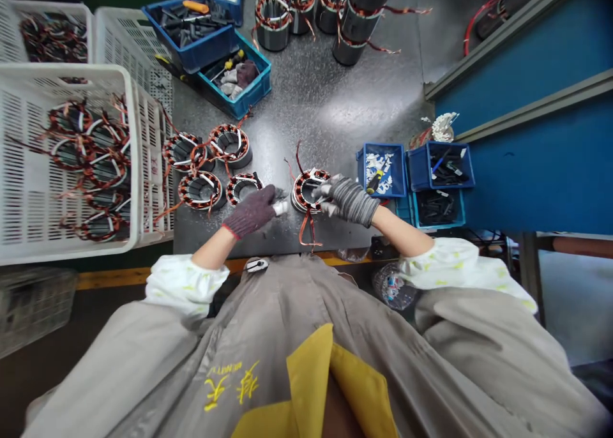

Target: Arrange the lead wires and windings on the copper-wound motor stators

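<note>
Since the copper-wound stator (309, 190) sits flat on the bench (330, 106) right under the right fingers (326, 193), they clench its rim to steady it; the left fingers (274, 199), just beside them, pinch a small white piece (282, 207).

stator (302, 198) half hidden by right fingers (326, 190), far stator stack (363, 23) cut off

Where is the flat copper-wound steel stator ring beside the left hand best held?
The copper-wound steel stator ring is probably best pinched at its wall from above, fingers into the central bore, thumb outside. It lies flat, bore upward, beside the dark-gloved left hand, and this spares the windings.
</note>
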Available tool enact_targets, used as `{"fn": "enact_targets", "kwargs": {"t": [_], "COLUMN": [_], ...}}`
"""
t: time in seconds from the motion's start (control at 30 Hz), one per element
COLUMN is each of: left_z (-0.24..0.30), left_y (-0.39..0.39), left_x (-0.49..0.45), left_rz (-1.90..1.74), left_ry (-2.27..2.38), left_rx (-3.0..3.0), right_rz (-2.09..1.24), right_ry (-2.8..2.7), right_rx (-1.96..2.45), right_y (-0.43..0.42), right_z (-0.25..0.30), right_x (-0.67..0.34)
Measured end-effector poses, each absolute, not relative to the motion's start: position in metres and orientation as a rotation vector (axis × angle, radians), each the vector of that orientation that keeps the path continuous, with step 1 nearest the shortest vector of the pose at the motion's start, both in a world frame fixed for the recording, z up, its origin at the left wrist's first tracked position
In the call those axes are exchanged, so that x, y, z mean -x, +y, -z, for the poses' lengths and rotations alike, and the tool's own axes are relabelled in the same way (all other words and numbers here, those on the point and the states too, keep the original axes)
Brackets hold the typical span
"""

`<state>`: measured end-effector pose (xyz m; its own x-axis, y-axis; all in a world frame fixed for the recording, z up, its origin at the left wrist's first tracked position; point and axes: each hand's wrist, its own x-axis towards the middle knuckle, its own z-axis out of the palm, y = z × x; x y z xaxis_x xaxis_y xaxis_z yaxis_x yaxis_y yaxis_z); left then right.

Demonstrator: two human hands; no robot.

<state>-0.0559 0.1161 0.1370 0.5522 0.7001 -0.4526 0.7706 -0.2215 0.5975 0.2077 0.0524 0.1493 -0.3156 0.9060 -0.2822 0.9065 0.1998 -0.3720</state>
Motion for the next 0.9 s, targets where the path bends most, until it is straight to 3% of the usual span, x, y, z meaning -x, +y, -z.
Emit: {"fn": "enact_targets", "kwargs": {"t": [0.13,0.23,0.53,0.63,0.73,0.9], "left_z": [-0.141,-0.134,-0.135,-0.149,-0.155,-0.150], "left_y": [0.107,0.119,0.133,0.133,0.148,0.166], "left_x": [0.053,0.017,-0.009,-0.011,-0.034,-0.049], "left_rz": [0.020,0.019,0.246,0.131,-0.093,-0.135], "left_ry": [1.233,1.321,1.326,1.325,1.189,0.972], "left_rx": [-1.939,-1.919,-2.095,-2.112,-2.133,-2.021], "right_rz": [0.671,0.644,0.541,0.467,0.470,0.432], "right_ry": [2.422,2.393,2.058,1.888,1.908,1.999], "right_rx": [-1.448,-1.438,-2.487,-2.792,-2.886,-2.751], "right_y": [0.064,0.070,0.023,0.025,0.033,0.044], "right_z": [-0.154,-0.151,-0.114,-0.111,-0.117,-0.135], "right_x": [-0.200,-0.189,-0.171,-0.176,-0.188,-0.203]}}
